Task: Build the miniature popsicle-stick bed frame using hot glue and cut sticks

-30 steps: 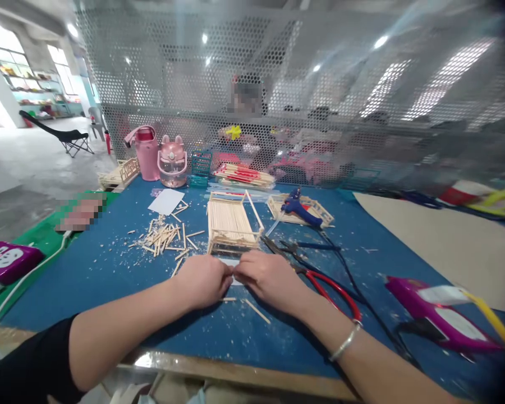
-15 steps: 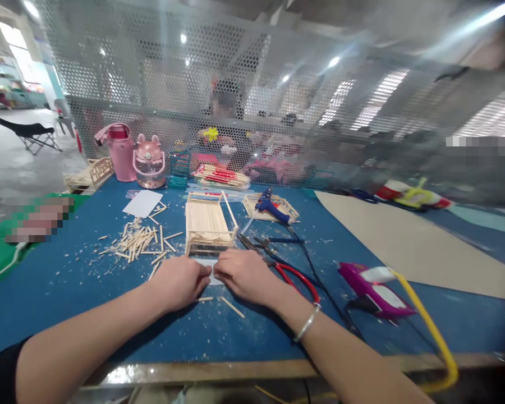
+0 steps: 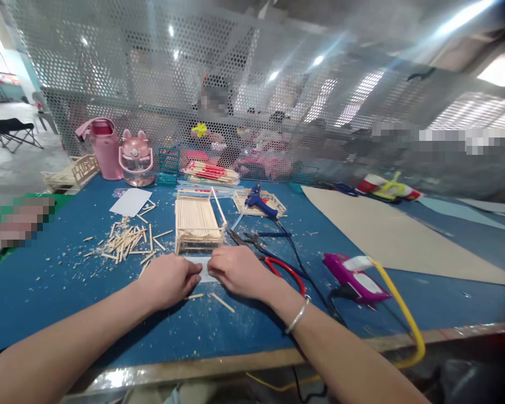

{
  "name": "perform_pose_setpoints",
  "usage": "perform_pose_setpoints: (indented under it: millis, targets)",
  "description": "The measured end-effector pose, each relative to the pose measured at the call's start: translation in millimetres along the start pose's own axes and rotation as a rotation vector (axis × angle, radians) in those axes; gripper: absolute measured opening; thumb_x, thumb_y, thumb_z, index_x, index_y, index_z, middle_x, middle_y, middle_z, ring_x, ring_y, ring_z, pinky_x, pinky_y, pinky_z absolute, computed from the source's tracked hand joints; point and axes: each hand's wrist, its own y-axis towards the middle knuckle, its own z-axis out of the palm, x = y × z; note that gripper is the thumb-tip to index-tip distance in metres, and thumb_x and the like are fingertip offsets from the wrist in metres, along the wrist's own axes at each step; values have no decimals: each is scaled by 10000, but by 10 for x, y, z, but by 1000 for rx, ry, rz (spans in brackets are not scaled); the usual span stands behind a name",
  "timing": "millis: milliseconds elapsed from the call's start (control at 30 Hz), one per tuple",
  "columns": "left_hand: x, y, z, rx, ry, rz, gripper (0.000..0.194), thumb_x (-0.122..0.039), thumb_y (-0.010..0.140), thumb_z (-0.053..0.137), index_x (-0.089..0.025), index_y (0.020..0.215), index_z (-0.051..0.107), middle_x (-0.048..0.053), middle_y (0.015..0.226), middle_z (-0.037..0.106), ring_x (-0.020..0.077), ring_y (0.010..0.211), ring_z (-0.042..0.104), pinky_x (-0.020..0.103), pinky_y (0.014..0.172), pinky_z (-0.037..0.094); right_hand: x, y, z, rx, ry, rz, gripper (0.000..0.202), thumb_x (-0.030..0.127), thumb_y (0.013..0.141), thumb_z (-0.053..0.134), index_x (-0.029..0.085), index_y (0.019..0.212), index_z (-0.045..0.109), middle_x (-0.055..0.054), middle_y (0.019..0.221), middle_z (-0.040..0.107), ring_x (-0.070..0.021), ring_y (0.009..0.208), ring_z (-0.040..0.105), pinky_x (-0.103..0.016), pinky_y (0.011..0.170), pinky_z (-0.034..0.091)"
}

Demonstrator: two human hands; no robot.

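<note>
Working low over the blue tabletop (image 3: 151, 336), the left hand (image 3: 168, 280) and the right hand (image 3: 238, 272) face each other across a white paper slip (image 3: 205, 272), which lies flat near the front edge. The fingers of each hand are drawn together over opposite sides of the slip, with a narrow gap between the two hands; whether they are clamped on the paper, on some small piece hidden there, or merely pressing down, I cannot tell. Just beyond the slip stands a stick-built frame (image 3: 197, 216), which looks well advanced: its slatted floor is filled in, low rails cross the near edge and a raised stick runs along the right side. Neither hand touches it. The part at the slip seems unfinished, and nothing completed shows there. Plenty of material is unattached: a scattered pile of cut sticks (image 3: 126, 242) to the left, a loose short stick (image 3: 223, 303) in front of the hands, and a bundle of longer sticks (image 3: 210, 173) at the back. A blue glue gun (image 3: 260, 203) rests on a second stick piece (image 3: 279, 209), and red-handled pliers (image 3: 292, 270) lie beside the right hand. How much remains beyond this cannot be judged.
</note>
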Motion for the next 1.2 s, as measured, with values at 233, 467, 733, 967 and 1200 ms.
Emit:
perform_pose_setpoints:
  millis: [233, 467, 733, 967, 1200]
  targets:
    - [1, -10, -12, 4, 50, 3, 354, -338, 868, 373, -265, 1011, 688, 81, 803, 732, 222, 721, 672, 285, 602, 450, -21, -27, 22, -42, 28, -17, 181, 191, 846, 510, 158, 735, 650, -28, 725, 640, -128, 689, 542, -255, 588, 306]
    - [17, 0, -5, -1, 26, 3, 350, -341, 865, 384, -268, 1025, 687, 80, 807, 732, 210, 718, 668, 273, 601, 435, -46, -19, 49, -72, 67, -17, 170, 212, 858, 517, 160, 776, 656, -36, 741, 641, -131, 715, 527, -251, 611, 314]
    - [0, 3, -15, 22, 53, -5, 322, -332, 856, 387, -267, 920, 696, 56, 716, 707, 213, 665, 650, 273, 567, 409, 85, -4, 8, -22, -73, -5, 203, 168, 873, 456, 149, 767, 629, -56, 748, 629, -160, 713, 489, -279, 567, 280]
    - [19, 5, -16, 18, 50, 7, 325, -335, 850, 392, -256, 913, 701, 56, 701, 700, 191, 638, 635, 251, 544, 384, 130, -13, -17, 15, -97, 10, 188, 176, 869, 470, 150, 787, 636, -58, 757, 636, -168, 716, 507, -297, 560, 284]
    - [17, 4, -20, 15, 44, 8, 328, -333, 850, 389, -256, 913, 703, 59, 685, 695, 196, 615, 623, 261, 544, 395, 149, -7, 21, -15, -86, 37, 166, 163, 849, 488, 149, 754, 623, -58, 751, 637, -167, 711, 485, -292, 568, 280]
